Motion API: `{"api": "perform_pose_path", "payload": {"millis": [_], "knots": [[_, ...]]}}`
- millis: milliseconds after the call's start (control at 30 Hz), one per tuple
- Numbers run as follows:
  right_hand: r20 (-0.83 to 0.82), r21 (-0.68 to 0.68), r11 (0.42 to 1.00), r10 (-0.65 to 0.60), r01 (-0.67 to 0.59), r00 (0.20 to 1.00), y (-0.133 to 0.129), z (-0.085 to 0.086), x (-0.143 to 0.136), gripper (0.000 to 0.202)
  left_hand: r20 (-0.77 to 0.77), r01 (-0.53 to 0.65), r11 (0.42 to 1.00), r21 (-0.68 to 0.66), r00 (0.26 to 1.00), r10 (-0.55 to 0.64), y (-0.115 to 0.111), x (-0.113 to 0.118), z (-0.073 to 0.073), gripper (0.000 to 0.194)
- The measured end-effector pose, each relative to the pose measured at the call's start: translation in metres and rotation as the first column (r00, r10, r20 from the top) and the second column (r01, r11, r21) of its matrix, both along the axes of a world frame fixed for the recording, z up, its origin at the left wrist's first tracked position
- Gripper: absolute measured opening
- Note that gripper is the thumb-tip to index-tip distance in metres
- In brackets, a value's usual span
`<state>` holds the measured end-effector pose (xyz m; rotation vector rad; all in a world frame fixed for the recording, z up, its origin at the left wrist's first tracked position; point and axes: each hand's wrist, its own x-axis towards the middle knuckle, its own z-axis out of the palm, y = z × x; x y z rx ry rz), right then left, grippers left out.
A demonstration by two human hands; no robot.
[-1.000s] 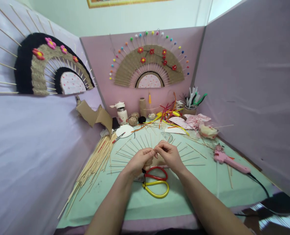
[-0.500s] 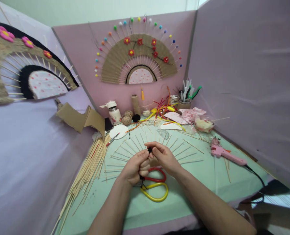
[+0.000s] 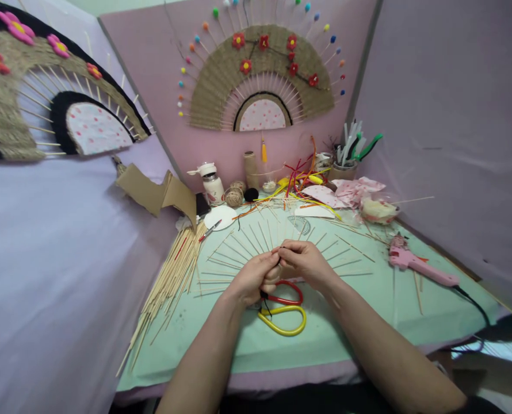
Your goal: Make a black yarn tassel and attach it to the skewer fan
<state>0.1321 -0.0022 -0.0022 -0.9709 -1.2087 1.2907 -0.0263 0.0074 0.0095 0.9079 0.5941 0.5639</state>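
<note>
Gripping black string (image 3: 279,263) between left hand (image 3: 256,280) and right hand (image 3: 308,261), just past the scissors (image 3: 284,309); pinching closer together than a moment ago, so maybe tightening it.

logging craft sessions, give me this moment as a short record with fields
left hand: curled, fingertips meeting the other hand's
right hand: pinching beside them
between fingertips: dark strand, mostly hidden
nearest tool: scissors, red and yellow handles toward the wearer, blades not visible
under hands: thin sticks spread like a fan
left side: loose pile of sticks
right side: pink glue gun with black cable
surface: pale green cloth
back panel: woven fan with red flowers
</note>
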Motion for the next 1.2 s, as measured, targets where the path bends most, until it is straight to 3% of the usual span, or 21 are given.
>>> {"api": "perform_pose_path", "payload": {"millis": [100, 233, 367, 500, 633, 900, 1000, 1200], "knots": [[-0.01, -0.043, 0.994, -0.105, 0.105, 0.994, 0.005, -0.005, 0.003, 0.029, 0.011, 0.034, 0.999, -0.028, 0.999, -0.033, 0.0, -0.001, 0.001, 0.029], [-0.15, -0.031, 0.972, -0.236, 0.234, 0.96, 0.013, -0.011, 0.008, 0.032, -0.01, 0.007, 0.997, -0.071, 1.0, -0.008, 0.001, -0.002, 0.001, 0.029], [-0.246, -0.043, 0.949, -0.313, 0.312, 0.917, 0.015, -0.007, 0.009, 0.033, -0.05, -0.024, 0.998, -0.066, 0.999, 0.02, 0.002, -0.001, -0.001, 0.032], [-0.316, -0.036, 0.94, -0.332, 0.339, 0.889, 0.013, -0.001, 0.008, 0.033, -0.04, -0.2, 0.98, 0.002, 0.979, 0.2, 0.005, 0.003, -0.004, 0.037], [-0.353, -0.012, 0.937, -0.332, 0.35, 0.875, 0.012, 0.001, 0.008, 0.031, -0.022, -0.399, 0.916, 0.039, 0.916, 0.4, 0.009, 0.004, -0.007, 0.039], [-0.344, 0.03, 0.926, -0.344, 0.377, 0.874, 0.01, 0.003, 0.007, 0.03, -0.018, -0.574, 0.818, 0.019, 0.818, 0.575, 0.011, 0.007, -0.003, 0.026], [-0.347, 0.045, 0.923, -0.345, 0.383, 0.872, 0.009, 0.003, 0.006, 0.029, -0.052, -0.592, 0.801, 0.085, 0.8, 0.597, 0.011, 0.006, -0.004, 0.025], [-0.321, 0.081, 0.905, -0.374, 0.418, 0.87, 0.01, 0.003, 0.009, 0.028, -0.166, -0.534, 0.762, 0.366, 0.769, 0.618, 0.01, 0.004, -0.006, 0.017]]}}
